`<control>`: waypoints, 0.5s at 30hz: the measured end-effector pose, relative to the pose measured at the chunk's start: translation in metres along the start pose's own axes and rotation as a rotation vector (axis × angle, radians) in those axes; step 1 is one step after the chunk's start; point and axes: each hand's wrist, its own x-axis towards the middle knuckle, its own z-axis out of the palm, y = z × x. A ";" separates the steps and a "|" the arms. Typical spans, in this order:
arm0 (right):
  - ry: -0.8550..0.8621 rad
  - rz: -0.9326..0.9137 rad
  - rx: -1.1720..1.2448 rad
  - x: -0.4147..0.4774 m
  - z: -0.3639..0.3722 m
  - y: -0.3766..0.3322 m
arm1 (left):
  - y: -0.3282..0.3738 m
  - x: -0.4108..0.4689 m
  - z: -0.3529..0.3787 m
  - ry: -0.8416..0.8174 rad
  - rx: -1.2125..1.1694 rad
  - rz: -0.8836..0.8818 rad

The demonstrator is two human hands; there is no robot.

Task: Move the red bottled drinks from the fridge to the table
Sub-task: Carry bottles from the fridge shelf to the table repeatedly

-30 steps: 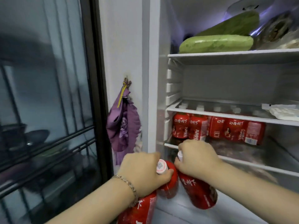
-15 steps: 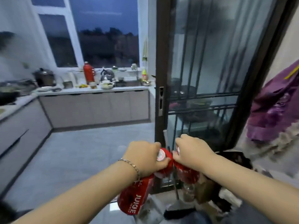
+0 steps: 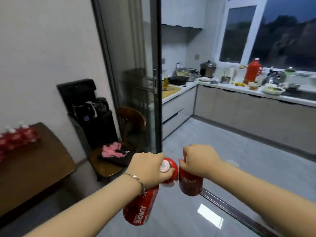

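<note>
1. Table [image 3: 39, 168]: dark wood, at left, well apart from both hands. Red table bottles [image 3: 15, 137] stand grouped at its far left edge, with bare top beside them. Judgement: carry under way, set-down not yet begun.
2. Chair [image 3: 109, 165]: stands between the hands and the table, with a pink cloth [image 3: 112, 149] on its seat. Recommend passing round its near side and keeping the load above seat level.
3. Left hand [image 3: 147, 168]: clenched on two bottles at once. The JUICE bottle [image 3: 140, 207] hangs tilted below the wrist. The capped bottle [image 3: 169, 177] is held with the thumb against its white cap. Assessed as the weaker hold, so avoid swinging.
4. Right hand [image 3: 200, 161]: closed round the neck of the right bottle [image 3: 190, 183], which hangs just beside the capped bottle. Contact between the two cannot be determined.
5. Set-down advice: place the right bottle first, upright, beside the group. Then use the freed right hand to take one bottle off the left before lowering.
</note>
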 end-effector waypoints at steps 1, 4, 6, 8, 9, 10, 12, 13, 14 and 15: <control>-0.004 -0.057 0.009 0.026 0.002 -0.038 | -0.040 -0.013 0.002 0.005 0.008 -0.062; -0.011 -0.203 0.022 0.083 0.004 -0.126 | -0.130 -0.047 0.001 -0.008 0.015 -0.229; -0.007 -0.263 0.023 0.114 0.006 -0.176 | -0.179 -0.066 0.000 -0.028 -0.007 -0.317; -0.003 -0.354 0.022 0.153 0.013 -0.237 | -0.236 -0.093 0.002 -0.039 -0.023 -0.432; -0.008 -0.385 0.023 0.166 0.014 -0.259 | -0.258 -0.101 0.004 -0.048 -0.018 -0.478; -0.015 -0.430 0.021 0.185 0.018 -0.291 | -0.287 -0.114 0.007 -0.048 -0.006 -0.537; -0.018 -0.494 0.013 0.219 0.025 -0.346 | -0.337 -0.133 0.015 -0.052 0.008 -0.634; -0.023 -0.524 0.018 0.238 0.030 -0.374 | -0.364 -0.142 0.020 -0.064 0.008 -0.680; -0.028 -0.556 0.022 0.256 0.036 -0.403 | -0.390 -0.150 0.025 -0.074 0.008 -0.713; -0.031 -0.581 0.025 0.269 0.039 -0.424 | -0.411 -0.155 0.028 -0.094 0.014 -0.733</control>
